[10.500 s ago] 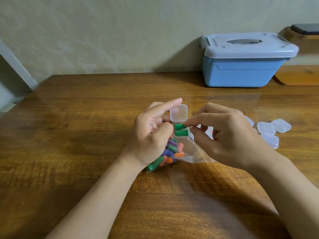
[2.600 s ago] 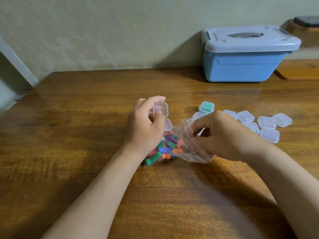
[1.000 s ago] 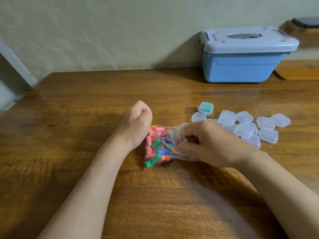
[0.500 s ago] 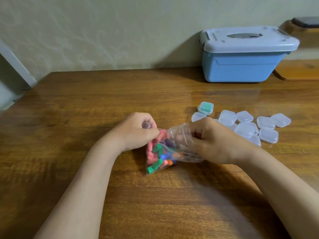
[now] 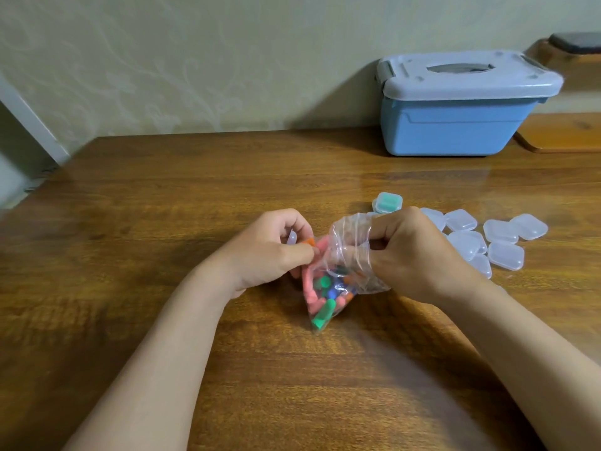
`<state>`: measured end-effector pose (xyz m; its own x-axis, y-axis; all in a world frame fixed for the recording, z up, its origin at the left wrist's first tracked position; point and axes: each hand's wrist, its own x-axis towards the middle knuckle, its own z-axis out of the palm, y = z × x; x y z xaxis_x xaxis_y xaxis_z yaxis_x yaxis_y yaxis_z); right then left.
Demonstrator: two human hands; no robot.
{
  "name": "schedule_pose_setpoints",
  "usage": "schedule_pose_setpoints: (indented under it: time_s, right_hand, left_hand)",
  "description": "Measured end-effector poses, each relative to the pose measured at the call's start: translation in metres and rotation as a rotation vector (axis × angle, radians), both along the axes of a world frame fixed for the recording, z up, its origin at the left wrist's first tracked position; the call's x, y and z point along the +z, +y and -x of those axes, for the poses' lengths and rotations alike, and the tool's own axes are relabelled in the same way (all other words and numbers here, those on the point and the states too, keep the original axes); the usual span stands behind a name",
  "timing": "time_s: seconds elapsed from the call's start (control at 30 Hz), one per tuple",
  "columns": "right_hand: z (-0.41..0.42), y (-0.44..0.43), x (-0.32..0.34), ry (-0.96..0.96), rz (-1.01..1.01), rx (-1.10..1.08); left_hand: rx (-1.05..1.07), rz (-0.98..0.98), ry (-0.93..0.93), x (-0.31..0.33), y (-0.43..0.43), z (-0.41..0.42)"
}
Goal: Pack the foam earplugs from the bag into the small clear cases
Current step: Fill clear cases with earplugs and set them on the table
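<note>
Bag [image 5: 351, 236]: clear. Earplugs [image 5: 322, 315]: pink, green, blue, orange. Cases [image 5: 505, 255]: frosted clear; far case [image 5: 387, 203] green inside. Box [image 5: 448, 128]: blue, pale grey lid [image 5: 468, 71]. Table [image 5: 162, 190]: brown, dark wood grain. Wall [image 5: 162, 60]: beige, faint scroll pattern.

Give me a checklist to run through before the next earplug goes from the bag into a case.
1. The bag is held open: ok, the right hand grips its mouth.
2. There are earplugs inside: ok, several colours show.
3. The case in the left hand is open: cannot tell, only an edge shows past the fingers.
4. A plug is picked: cannot tell, an orange tip shows by the left fingertips.
5. The spare cases are near: ok, clustered on the table beside the right hand.
</note>
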<state>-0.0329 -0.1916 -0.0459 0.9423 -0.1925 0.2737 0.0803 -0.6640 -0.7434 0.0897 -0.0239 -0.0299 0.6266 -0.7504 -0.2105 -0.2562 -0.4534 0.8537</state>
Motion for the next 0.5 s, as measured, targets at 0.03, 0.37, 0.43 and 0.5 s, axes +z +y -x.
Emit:
schedule_pose_setpoints:
  time_s: [0.03, 0.37, 0.43, 0.5]
  right_hand:
    - [-0.001, -0.001, -0.001, 0.006, 0.012, -0.003]
    - [0.004, 0.000, 0.010, 0.048, 0.186, 0.078]
    - [0.005, -0.002, 0.010, 0.056, 0.187, 0.059]
    - [0.006, -0.004, 0.011, 0.059, 0.172, 0.040]
  left_hand:
    - [-0.007, -0.003, 0.004, 0.000, 0.000, 0.000]
    - [0.017, 0.020, 0.067, 0.001, -0.001, 0.003]
    - [0.033, 0.026, 0.057, 0.001, -0.002, 0.003]
    - [0.046, 0.027, 0.045, 0.000, -0.002, 0.002]
